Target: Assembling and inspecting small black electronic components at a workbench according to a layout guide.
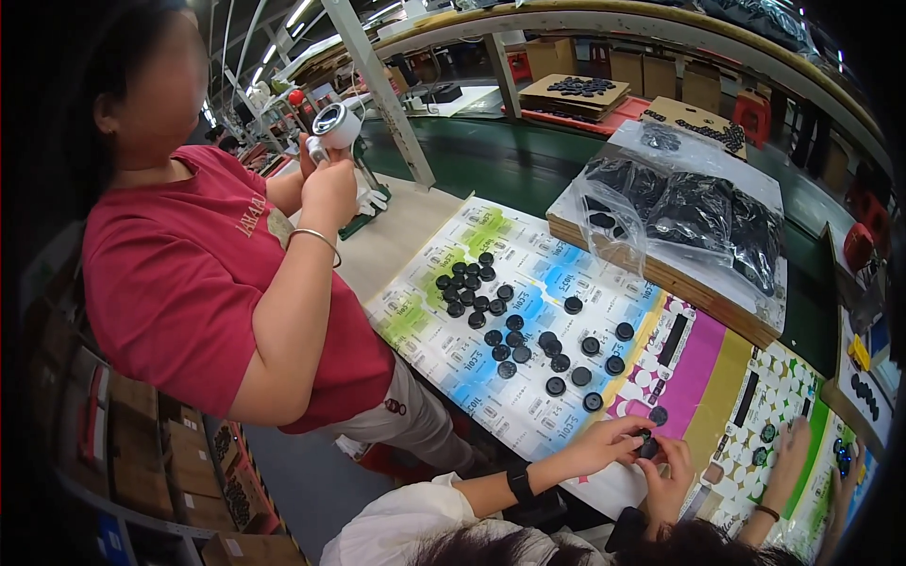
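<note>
We are holding one small black round plastic cap (647, 446) between two hands just above the near edge of the colourful printed cardboard sheet (528, 415). Our left hand (604, 443) and right hand (672, 470) are both pinching it with closed fingertips. It is looking matte, dark and disc-shaped. About twenty-eight loose black caps (514, 338) are lying on the sheet. Four clear bags of black parts (694, 212) are sitting beyond.

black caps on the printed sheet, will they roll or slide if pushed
Probably slide: the black caps lie flat on the glossy printed sheet. Set on edge they might roll, being round. Likely light: a co-worker's hand pinches one with fingertips.
</note>
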Demonstrator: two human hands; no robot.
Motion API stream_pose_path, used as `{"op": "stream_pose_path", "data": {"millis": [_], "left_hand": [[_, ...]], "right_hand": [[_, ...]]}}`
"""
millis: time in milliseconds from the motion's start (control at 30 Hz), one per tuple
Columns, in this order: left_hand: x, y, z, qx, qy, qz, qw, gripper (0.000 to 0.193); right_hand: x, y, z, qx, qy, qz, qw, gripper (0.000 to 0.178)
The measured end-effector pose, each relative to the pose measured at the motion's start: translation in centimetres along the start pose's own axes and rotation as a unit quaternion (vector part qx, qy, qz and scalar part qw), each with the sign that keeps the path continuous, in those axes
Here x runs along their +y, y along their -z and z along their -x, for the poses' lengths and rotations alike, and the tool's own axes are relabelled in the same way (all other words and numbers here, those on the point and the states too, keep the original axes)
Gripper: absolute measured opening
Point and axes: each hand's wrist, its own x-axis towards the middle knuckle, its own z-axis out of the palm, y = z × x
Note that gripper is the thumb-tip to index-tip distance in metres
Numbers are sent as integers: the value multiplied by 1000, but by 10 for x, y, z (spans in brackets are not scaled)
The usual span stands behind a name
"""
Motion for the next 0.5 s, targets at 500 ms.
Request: {"op": "stream_pose_path", "data": {"millis": [500], "left_hand": [[-4,-8,3,-14,0,-25,1000,35]], "right_hand": [[-1,5,8,-4,-28,9,1000,39]]}}
